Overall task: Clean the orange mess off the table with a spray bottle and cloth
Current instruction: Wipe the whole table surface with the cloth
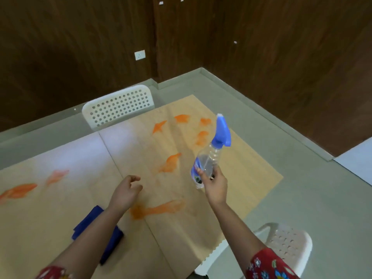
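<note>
1. Orange smears, far-left group (pixel 19 191). Two streaks on the tan wood-grain table (pixel 251 178), far left of the clear plastic spray bottle with the blue trigger head (pixel 211 156). Unwiped.

2. Folded dark blue cloth (pixel 112 242). Flat on the table, well left of the spray bottle and nearer you, partly hidden under your left forearm. Neither hand holds it.

3. Your left hand (pixel 125 193). Left of the spray bottle, over the table, fingers loosely curled, holding nothing.

4. Orange smears, middle group. One long streak (pixel 159 208) left of the spray bottle and nearer you. One blotch (pixel 171 163) just left of it. Several more (pixel 181 118) left of its trigger head and farther off. All look whole, and no wet patch can be made out.

5. Spray bottle. Held up over the table, tilted, nozzle pointing away from you. Your right hand (pixel 215 184) grips its lower body, well below the trigger.

6. Progress, as judged. Barely begun: the bottle is in hand, but spraying and wiping are both left, across every smear.

7. Surroundings. A white perforated chair (pixel 118 106) stands beyond the spray bottle to its left. A white plastic chair (pixel 287 242) stands right of it and nearer you. Neither blocks the work. Your grip likely needs to move up to the trigger first.
</note>
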